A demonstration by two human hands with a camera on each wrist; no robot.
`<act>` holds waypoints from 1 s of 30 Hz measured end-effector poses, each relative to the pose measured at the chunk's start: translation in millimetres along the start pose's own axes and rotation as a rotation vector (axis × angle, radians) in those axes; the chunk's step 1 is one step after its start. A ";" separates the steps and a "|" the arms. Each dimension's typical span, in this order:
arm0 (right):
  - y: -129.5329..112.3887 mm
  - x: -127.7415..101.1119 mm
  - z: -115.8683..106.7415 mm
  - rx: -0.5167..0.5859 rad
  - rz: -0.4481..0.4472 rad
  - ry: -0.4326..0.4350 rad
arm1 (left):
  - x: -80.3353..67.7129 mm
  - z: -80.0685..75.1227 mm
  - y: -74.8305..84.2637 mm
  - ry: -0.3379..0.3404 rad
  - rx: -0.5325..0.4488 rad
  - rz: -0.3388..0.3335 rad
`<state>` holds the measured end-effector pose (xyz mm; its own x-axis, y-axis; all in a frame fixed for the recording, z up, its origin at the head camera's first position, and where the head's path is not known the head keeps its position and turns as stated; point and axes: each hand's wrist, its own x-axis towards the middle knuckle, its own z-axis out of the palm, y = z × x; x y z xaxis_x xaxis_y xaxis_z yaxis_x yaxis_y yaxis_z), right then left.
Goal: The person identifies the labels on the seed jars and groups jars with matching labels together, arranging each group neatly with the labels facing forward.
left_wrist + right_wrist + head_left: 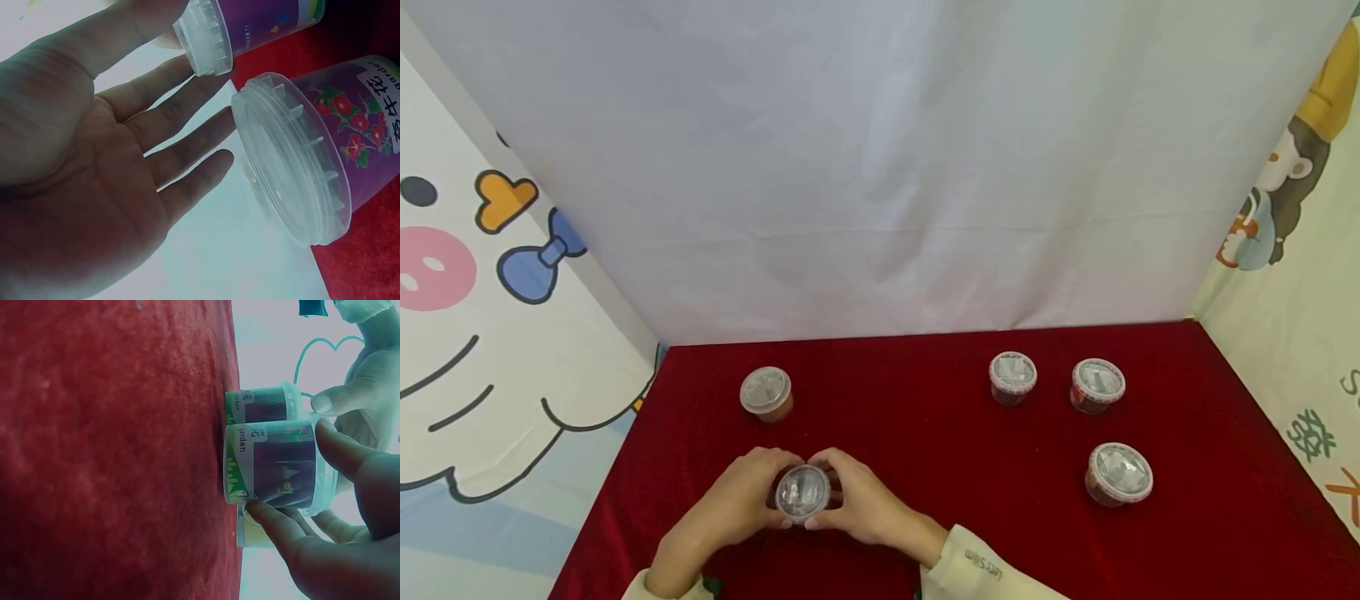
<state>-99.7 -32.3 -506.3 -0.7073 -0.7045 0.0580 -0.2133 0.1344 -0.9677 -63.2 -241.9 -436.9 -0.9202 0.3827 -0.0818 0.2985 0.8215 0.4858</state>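
both hands cup the small lidded tub (802,493) at six o'clock on the red cloth (925,433): left hand (741,492) and right hand (861,500) pinch its sides. looks light, slick plastic; best gripped below the ribbed lid.

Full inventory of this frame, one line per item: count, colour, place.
Held tub: 1, clear lid, purple label in the wrist views, front centre between both hands.
Left tub: 1, clear lid, brownish body, back left, standing alone.
Right tubs: 3, clear lids, dark bodies, two at back right, one nearer on the right.
Red cloth: 1, deep red, covers the table.
Backdrop: 1, white sheet, behind; cartoon panels at both sides.
Left hand: fingers around held tub.
Right hand: fingers around held tub, cream sleeve.
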 end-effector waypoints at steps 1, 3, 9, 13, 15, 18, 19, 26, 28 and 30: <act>0.5 0.4 0.3 -0.011 0.001 -0.002 | -0.1 0.5 0.1 0.008 0.011 0.001; 1.6 1.0 0.8 -0.038 -0.002 -0.005 | -0.3 1.4 0.2 0.017 0.025 0.005; 5.7 2.6 2.4 -0.186 -0.013 0.013 | 0.4 3.9 0.2 0.032 0.058 0.014; 6.5 0.6 0.8 -0.253 -0.022 0.008 | 0.0 4.6 3.8 0.041 0.074 0.028; 7.2 -2.2 -2.5 -0.248 -0.026 -0.011 | -0.4 4.5 8.7 0.054 0.071 0.037; 6.1 -8.6 -11.7 -0.188 -0.003 -0.007 | 0.4 4.3 20.7 0.090 0.039 0.035; 5.4 -10.9 -15.7 -0.163 0.011 0.004 | 1.3 4.7 25.6 0.103 0.022 0.032; 1.8 -28.4 -49.3 -0.082 0.047 0.128 | 13.8 15.2 61.3 0.182 -0.134 -0.028; 1.6 -34.0 -59.3 -0.070 0.046 0.159 | 18.4 20.7 70.7 0.204 -0.156 -0.041; 1.6 -39.6 -68.8 -0.058 0.041 0.195 | 23.2 27.1 79.9 0.220 -0.181 -0.048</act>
<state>-118.5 43.7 -493.2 -0.8320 -0.5502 0.0709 -0.2163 0.2041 -0.9547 -53.8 -155.9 -423.5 -0.9709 0.2285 0.0725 0.2215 0.7400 0.6351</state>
